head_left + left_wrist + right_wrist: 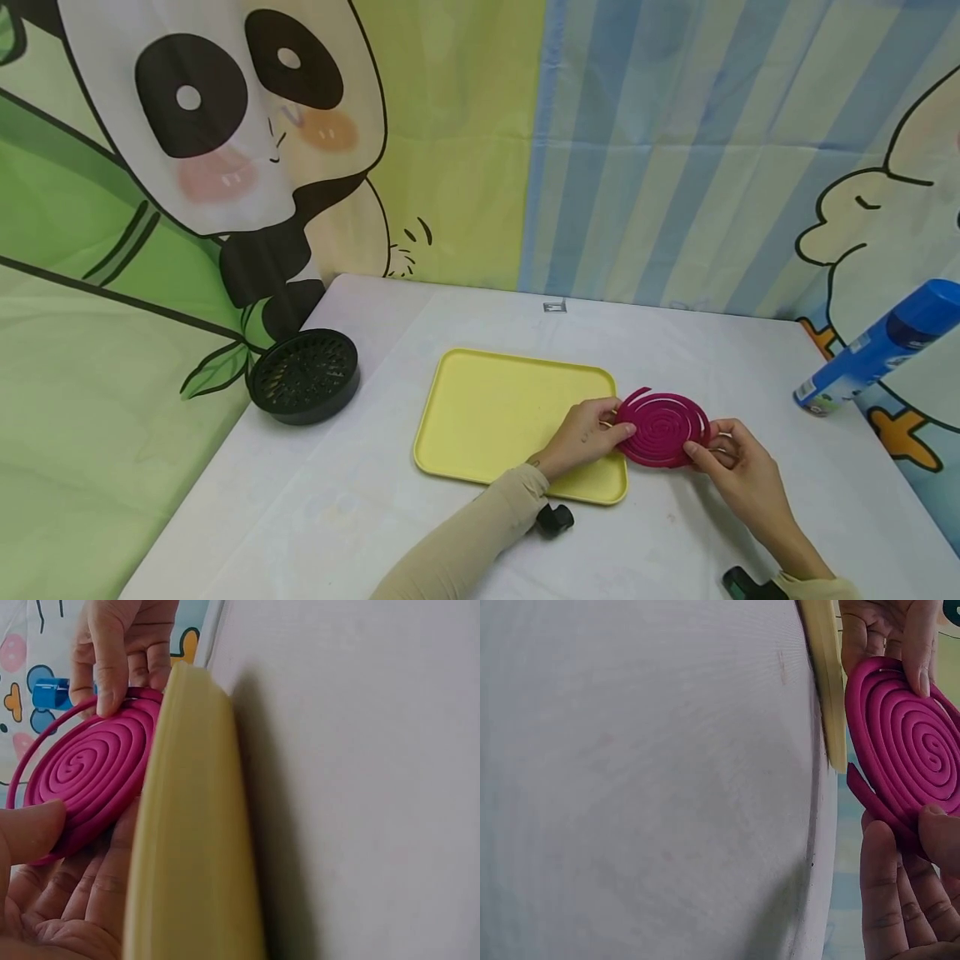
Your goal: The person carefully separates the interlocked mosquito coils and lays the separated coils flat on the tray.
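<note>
A magenta mosquito coil [663, 430] is held up between both hands, over the right end of a yellow tray [487, 417]. At its left edge my left hand [587, 435] pinches it, thumb on the upper face and fingers beneath. My right hand [742, 477] pinches the opposite edge the same way. In the left wrist view the flat spiral [90, 761] shows its rings, with one outer strand standing apart from the rest. The right wrist view shows the coil [907, 739] with a loose outer end near my right fingers [881, 892].
A black round holder with a perforated inside [303, 375] stands at the table's left edge. A blue spray can [873, 350] stands at the right edge. The yellow tray lies flat on the white table [315, 517], and a printed curtain [675, 150] hangs behind.
</note>
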`<state>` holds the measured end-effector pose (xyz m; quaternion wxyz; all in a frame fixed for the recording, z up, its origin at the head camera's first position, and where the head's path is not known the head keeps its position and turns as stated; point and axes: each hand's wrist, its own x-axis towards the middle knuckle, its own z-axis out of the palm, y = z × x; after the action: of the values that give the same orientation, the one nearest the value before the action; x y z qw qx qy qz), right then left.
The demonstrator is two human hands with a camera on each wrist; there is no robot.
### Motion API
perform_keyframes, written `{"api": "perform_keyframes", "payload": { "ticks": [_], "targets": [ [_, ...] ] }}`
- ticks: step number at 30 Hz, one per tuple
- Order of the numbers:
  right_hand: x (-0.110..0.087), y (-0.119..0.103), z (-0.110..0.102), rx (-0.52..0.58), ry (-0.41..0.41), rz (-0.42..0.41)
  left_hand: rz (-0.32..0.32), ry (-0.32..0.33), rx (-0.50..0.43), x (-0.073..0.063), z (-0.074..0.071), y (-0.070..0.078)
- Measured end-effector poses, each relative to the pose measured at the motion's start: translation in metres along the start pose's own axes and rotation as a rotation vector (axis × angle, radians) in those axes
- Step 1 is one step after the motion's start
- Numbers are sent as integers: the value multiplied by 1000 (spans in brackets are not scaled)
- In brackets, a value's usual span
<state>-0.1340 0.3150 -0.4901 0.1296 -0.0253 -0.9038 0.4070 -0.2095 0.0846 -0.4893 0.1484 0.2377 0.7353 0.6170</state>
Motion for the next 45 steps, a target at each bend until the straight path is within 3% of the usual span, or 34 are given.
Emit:
{"api": "perform_keyframes", "payload": {
  "ticks": [12,21,30,35,45],
  "targets": [
    [-2,5,0,30,3,-49,22,-1,33,1,3,-9],
    [12,-2,-10,80,-24,-10,17,37,-33,11,-1,5],
    [17,-6,-10,141,-37,48,-55,118,-91,16,0,11],
    [19,-10,-10,144,-3,42,-76,147,-134,18,1,13],
    [22,-12,-12,117,59,11,-135,130,-168,19,0,19]
  ]
}}
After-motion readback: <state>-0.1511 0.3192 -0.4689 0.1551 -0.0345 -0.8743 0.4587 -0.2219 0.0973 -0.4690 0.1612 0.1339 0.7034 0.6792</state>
